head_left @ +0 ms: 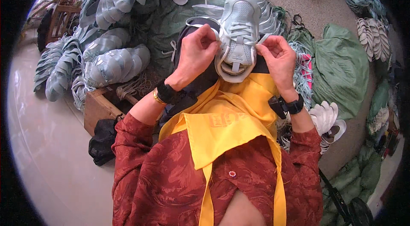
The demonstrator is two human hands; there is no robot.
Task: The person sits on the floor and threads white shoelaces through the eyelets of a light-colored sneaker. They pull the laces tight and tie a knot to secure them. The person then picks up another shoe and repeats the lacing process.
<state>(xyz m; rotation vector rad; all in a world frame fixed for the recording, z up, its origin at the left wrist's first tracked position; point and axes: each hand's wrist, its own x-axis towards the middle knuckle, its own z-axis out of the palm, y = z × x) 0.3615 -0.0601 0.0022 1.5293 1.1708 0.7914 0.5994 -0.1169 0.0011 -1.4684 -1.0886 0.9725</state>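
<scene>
A pale blue-grey shoe upper (242,14) lies lengthwise before me over my lap, its toe end pointing away. Light laces (239,30) cross its front in several rows above the tongue (237,57). At the upper's left edge my left hand (198,51) is closed in a pinch on a shoelace, which loops up beyond the fingers. Opposite it, thumb and finger of my right hand (277,55) pinch a short light stretch of lace beside the right edge. The fingertips hide where the lace meets the eyelets.
Stacks of nested pale uppers (117,66) crowd the left side, by a wooden box (102,108). Green sacking (341,68) and a bundle of light blue laces (301,68) lie at the right. White uppers (326,119) sit near my right forearm. A yellow apron (230,127) covers my lap.
</scene>
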